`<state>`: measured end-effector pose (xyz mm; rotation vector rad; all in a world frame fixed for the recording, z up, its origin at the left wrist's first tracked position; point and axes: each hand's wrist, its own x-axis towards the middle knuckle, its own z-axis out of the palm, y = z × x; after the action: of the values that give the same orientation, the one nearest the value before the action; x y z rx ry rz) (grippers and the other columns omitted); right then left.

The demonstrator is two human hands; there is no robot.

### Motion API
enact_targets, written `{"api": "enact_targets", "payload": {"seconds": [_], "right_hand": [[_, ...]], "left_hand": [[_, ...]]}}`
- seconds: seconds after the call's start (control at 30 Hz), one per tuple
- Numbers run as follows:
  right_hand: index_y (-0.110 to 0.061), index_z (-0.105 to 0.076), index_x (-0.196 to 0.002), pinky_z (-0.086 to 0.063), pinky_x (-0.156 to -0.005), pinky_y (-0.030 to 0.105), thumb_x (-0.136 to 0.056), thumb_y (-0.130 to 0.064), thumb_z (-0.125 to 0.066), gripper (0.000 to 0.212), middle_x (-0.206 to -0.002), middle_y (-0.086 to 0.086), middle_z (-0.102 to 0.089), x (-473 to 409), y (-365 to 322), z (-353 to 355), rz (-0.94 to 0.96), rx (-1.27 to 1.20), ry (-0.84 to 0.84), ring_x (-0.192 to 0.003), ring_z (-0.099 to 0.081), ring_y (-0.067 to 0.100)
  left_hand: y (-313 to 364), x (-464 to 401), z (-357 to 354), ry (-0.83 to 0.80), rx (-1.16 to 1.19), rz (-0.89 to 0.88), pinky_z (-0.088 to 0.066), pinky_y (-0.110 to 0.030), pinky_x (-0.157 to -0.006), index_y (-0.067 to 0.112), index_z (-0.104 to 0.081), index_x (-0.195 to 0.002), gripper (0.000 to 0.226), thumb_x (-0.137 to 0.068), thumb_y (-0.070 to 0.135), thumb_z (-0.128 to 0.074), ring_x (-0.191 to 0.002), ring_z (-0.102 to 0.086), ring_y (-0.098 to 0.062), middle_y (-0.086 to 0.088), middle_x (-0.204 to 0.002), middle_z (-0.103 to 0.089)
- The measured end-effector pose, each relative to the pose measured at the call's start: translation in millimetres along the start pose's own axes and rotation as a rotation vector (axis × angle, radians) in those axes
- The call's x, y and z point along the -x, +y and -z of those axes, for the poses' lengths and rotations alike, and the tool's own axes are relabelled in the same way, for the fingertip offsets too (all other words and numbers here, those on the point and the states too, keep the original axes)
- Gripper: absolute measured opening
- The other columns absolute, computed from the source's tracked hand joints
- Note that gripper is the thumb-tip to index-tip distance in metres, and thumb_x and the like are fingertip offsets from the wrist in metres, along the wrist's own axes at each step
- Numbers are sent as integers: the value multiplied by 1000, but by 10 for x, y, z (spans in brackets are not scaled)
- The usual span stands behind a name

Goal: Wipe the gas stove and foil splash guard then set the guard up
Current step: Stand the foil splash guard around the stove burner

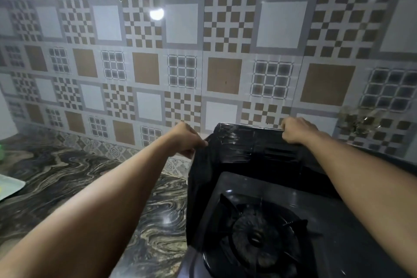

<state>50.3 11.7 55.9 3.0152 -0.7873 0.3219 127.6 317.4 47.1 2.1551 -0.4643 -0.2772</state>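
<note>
The foil splash guard [243, 142] looks dark and shiny and stands upright around the back and left side of the black gas stove [334, 228]. My left hand [186, 140] pinches the guard's top edge at its left corner fold. At the right end of the back panel, my right hand [297, 130] grips the top edge with curled fingers. The round burner [257, 237] with its pan support sits below, in front of the guard.
A patterned tiled wall [180, 63] rises just behind the guard. The dark marbled countertop [79, 176] stretches to the left of the stove. A pale object [9, 187] lies at the far left edge. A stained patch [356, 119] marks the wall at right.
</note>
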Motion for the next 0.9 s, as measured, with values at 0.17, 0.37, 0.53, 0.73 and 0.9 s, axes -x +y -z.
{"api": "enact_targets", "payload": {"seconds": [0.17, 0.37, 0.53, 0.73, 0.9], "right_hand": [[-18, -61, -94, -49, -80, 37, -86, -17, -53, 12, -102, 9, -61, -52, -155, -149, 3, -19, -34, -89, -59, 32], [-19, -62, -109, -48, -93, 43, -93, -33, -60, 21, -114, 9, -63, -198, -505, -267, 63, -132, 25, -102, -59, 30], [-12, -64, -107, -47, -82, 34, -92, -31, -65, 24, -108, 9, -64, -301, -805, -292, 214, -283, 49, -94, -58, 27], [-15, -70, -98, -41, -69, 30, -94, -29, -61, 17, -100, 8, -68, -284, -1035, -401, 215, -336, 133, -81, -56, 24], [-11, -69, -99, -35, -65, 29, -98, -26, -56, 20, -98, 10, -68, -300, -1005, -439, 178, -318, 157, -77, -52, 23]], "left_hand": [[-120, -135, -118, -38, 126, -20, -47, -18, -43, -1, -72, -90, 19, -83, 17, -70, -55, -58, -14, -6, -74, -66], [-293, -228, -307, -264, 369, 85, -49, -46, -97, 8, -73, -96, 33, -79, 36, -66, -108, -61, -28, -11, -104, -72], [-313, -275, -456, -379, 710, 156, -48, -32, -70, 10, -76, -70, 48, -94, 37, -44, -61, -64, -20, -10, -71, -71], [-240, -308, -625, -321, 809, 195, -46, -31, -69, 12, -74, -66, 49, -94, 35, -42, -55, -64, -17, -5, -64, -69], [-360, -219, -642, -412, 765, 223, -40, -42, -106, 0, -58, -124, 94, -78, 78, -37, -113, -58, -32, -17, -123, -62]]}}
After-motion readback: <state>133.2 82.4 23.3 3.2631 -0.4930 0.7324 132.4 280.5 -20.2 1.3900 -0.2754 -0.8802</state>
